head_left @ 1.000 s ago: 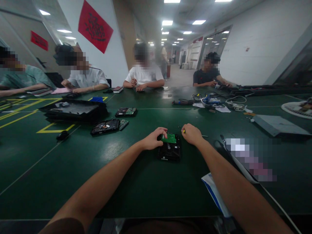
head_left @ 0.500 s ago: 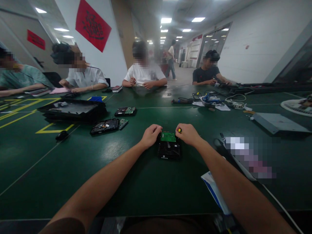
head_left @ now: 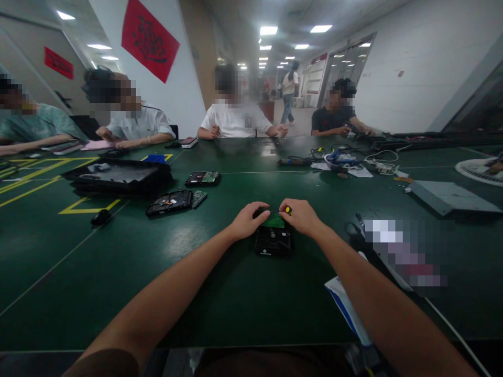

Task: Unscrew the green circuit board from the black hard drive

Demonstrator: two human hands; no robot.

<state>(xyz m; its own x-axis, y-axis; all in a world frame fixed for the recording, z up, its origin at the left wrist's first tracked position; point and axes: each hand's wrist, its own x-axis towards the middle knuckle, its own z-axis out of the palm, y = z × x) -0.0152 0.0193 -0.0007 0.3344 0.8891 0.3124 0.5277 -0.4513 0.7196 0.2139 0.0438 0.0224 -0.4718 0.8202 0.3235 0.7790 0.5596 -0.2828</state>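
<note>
A black hard drive (head_left: pixel 273 242) with a green circuit board (head_left: pixel 275 222) on its far part lies flat on the dark green table in front of me. My left hand (head_left: pixel 250 220) is at its far left corner, thumb reaching over the board and a gap between thumb and forefinger. My right hand (head_left: pixel 299 215) is closed around a small screwdriver (head_left: pixel 288 211) with a yellow-and-black handle. Its thin shaft points left across the board towards my left thumb. The tip is too small to make out.
To the left lie an opened hard drive (head_left: pixel 170 203), another drive (head_left: pixel 203 178), a black tray (head_left: pixel 118 175) and a small black object (head_left: pixel 101 217). A grey metal case (head_left: pixel 451 198), cables (head_left: pixel 338 157) and a blue-white packet (head_left: pixel 346 303) are on the right. Several people sit opposite.
My left thumb has moved right over the circuit board and parted from the forefinger. My right hand has shifted slightly left with the screwdriver, whose shaft now shows.
</note>
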